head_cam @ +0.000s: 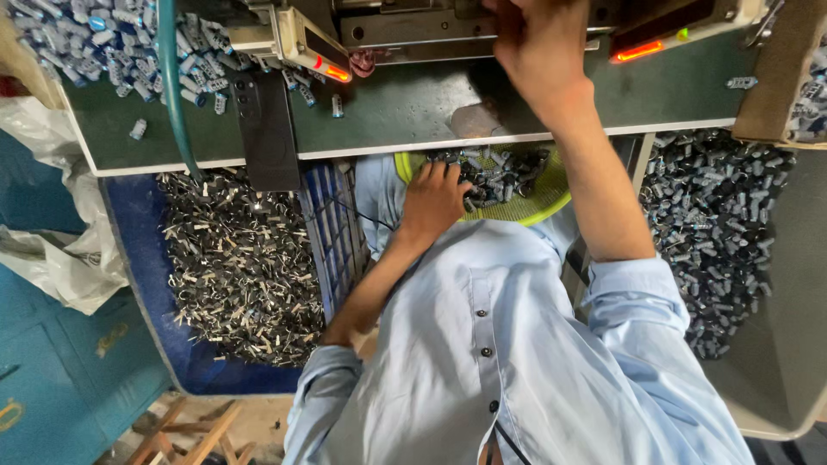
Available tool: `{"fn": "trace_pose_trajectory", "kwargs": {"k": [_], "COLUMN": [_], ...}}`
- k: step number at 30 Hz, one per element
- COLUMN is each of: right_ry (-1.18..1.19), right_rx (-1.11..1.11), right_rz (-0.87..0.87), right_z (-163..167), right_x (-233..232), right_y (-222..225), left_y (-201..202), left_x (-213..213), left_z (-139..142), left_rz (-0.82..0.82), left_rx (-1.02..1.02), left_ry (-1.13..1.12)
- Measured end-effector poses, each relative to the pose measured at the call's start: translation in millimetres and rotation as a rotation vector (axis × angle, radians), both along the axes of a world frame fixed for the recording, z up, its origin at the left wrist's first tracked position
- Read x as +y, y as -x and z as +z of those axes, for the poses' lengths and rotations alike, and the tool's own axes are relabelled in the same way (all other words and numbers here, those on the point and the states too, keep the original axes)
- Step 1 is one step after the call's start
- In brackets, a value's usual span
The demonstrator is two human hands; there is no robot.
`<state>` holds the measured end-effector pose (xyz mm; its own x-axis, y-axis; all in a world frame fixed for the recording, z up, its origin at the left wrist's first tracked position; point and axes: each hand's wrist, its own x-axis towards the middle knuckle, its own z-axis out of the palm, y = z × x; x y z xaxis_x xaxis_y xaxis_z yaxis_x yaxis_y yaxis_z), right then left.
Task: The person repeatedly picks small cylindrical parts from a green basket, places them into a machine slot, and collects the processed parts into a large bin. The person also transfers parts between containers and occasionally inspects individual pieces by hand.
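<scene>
**Left hand in the lap bowl of small parts, right hand up at the machine**

The left hand (pixel 433 200) lies palm down in a yellow-green bowl (pixel 536 209) held in the person's lap, just below the bench (pixel 405 108) edge. Its grip is curled loosely into the small parts (pixel 500 172) heaped there; the fingertips are buried among them, so whether any one piece is pinched cannot be told. The parts are short, stubby cylinders, grey and silvery with dark ends, piled in a jumble just beyond the fingers.

The right hand (pixel 538 43) reaches up over the green bench top to the machine (pixel 405 26) at its far edge. Its grip is bent against the metal front, with the fingertips hidden, so what it grasps cannot be told. Orange lights glow to either side of it.

Left of the left hand, a blue bin (pixel 164 344) holds a mass of thin metal clips (pixel 241 267). Right of the right forearm, a grey tray (pixel 784 344) holds more of the grey cylinders. Blue-and-white pieces lie scattered on the bench at far left.
</scene>
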<state>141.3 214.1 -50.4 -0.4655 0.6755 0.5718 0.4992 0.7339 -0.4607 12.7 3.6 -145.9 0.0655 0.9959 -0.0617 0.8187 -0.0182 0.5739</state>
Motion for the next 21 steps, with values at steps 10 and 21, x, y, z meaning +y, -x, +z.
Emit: {"fn": "trace_pose_trajectory", "kwargs": {"k": [10,21], "right_ry": [0.221,0.945], "right_rx": [0.188,0.442], "right_rz": [0.147,0.052], "right_z": [-24.5,-86.1], "right_x": [-107.8,-164.9], "right_y": [-37.1,-32.1], "left_y": [3.0,15.2], "left_x": [22.9,24.1], "left_z": [-12.4,60.5], "left_rz": [0.073,0.173], "left_rx": [-0.112,-0.795], "left_ry": [-0.217,-0.159]}}
